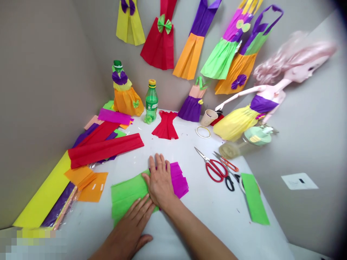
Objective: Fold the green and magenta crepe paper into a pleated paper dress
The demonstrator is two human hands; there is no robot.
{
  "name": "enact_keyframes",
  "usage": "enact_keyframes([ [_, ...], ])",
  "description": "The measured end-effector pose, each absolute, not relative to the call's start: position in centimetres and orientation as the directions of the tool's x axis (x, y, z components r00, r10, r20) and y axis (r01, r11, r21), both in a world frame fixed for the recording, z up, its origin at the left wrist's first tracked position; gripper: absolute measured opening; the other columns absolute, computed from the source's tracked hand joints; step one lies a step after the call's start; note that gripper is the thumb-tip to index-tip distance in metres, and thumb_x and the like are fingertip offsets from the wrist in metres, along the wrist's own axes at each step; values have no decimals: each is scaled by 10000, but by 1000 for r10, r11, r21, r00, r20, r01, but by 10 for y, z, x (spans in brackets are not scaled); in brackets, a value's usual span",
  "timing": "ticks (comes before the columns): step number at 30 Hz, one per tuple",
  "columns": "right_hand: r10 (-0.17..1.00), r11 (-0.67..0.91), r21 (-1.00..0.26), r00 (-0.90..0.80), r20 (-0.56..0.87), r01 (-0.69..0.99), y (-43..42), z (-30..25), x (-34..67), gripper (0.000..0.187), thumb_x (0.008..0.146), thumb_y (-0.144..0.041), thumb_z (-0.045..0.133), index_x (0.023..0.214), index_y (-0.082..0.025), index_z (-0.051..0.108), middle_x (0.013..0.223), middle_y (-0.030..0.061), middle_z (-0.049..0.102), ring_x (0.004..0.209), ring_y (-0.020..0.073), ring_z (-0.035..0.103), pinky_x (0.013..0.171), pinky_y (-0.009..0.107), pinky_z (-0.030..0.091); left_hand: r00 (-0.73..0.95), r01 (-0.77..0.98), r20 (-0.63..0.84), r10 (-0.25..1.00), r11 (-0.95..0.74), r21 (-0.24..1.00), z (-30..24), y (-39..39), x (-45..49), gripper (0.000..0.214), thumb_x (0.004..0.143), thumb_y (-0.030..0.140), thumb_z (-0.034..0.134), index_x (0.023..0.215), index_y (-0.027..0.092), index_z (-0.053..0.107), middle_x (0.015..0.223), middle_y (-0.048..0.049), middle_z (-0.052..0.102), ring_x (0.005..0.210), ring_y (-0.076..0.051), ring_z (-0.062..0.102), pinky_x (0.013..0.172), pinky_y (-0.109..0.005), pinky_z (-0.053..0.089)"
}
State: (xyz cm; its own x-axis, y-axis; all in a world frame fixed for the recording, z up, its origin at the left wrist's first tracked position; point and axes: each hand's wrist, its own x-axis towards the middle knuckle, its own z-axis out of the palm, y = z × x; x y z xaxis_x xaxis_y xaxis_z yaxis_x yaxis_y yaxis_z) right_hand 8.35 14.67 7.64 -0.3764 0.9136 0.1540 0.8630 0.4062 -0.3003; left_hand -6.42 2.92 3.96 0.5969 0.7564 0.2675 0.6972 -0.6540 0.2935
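Observation:
A green piece of crepe paper lies flat on the white table, joined or overlapping along its right side with a magenta piece; my hands hide most of where they meet. My right hand presses flat over that meeting line, fingers stretched out and pointing away from me. Lower down, my left hand rests palm down on the green paper's near edge, its fingers extended and their tips close to my right wrist. Neither hand grips anything.
Red-handled scissors and a second pair lie to the right, near a green strip. Stacked coloured paper fills the left side. A green bottle, a red paper dress and a doll stand or lie farther back.

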Motion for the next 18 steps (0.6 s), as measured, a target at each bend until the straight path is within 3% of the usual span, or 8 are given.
enact_keyframes([
  [5, 897, 440, -292, -429, 104, 849, 148, 67, 86, 658, 1038, -530, 423, 1557, -132, 351, 1631, 208, 286, 1534, 352, 192, 1210, 592, 212, 507, 690, 321, 800, -600, 406, 59, 34, -92, 473, 1042, 338, 479, 1508, 273, 427, 1382, -47, 653, 1288, -198, 607, 1110, -311, 483],
  [10, 908, 418, -277, -398, 128, 865, 154, 94, 86, 666, 1023, -497, 493, 1560, -128, 351, 1638, 206, 267, 1534, 346, 200, 1214, 586, 225, 426, 733, 388, 817, -563, 382, 46, 33, -117, 405, 1059, 261, 406, 1455, 285, 481, 1371, -19, 660, 1277, -150, 616, 1070, -247, 509],
  [14, 904, 405, -267, -339, 261, 874, 152, 114, 86, 721, 1018, -480, 518, 1600, -148, 251, 1676, 165, 160, 1560, 314, 81, 1234, 584, 179, 427, 742, 394, 814, -564, 361, 33, 30, -124, 393, 1041, 294, 454, 1429, 270, 507, 1403, -32, 640, 1339, -198, 568, 1121, -333, 485],
  [18, 875, 483, -287, -452, 171, 827, 141, 92, 87, 723, 1011, -533, 501, 1583, -145, 290, 1651, 181, 245, 1554, 312, 129, 1221, 566, 236, 427, 753, 337, 839, -536, 381, 37, 31, -133, 400, 1030, 306, 465, 1426, 285, 511, 1433, -26, 612, 1323, -202, 580, 1090, -320, 510],
])
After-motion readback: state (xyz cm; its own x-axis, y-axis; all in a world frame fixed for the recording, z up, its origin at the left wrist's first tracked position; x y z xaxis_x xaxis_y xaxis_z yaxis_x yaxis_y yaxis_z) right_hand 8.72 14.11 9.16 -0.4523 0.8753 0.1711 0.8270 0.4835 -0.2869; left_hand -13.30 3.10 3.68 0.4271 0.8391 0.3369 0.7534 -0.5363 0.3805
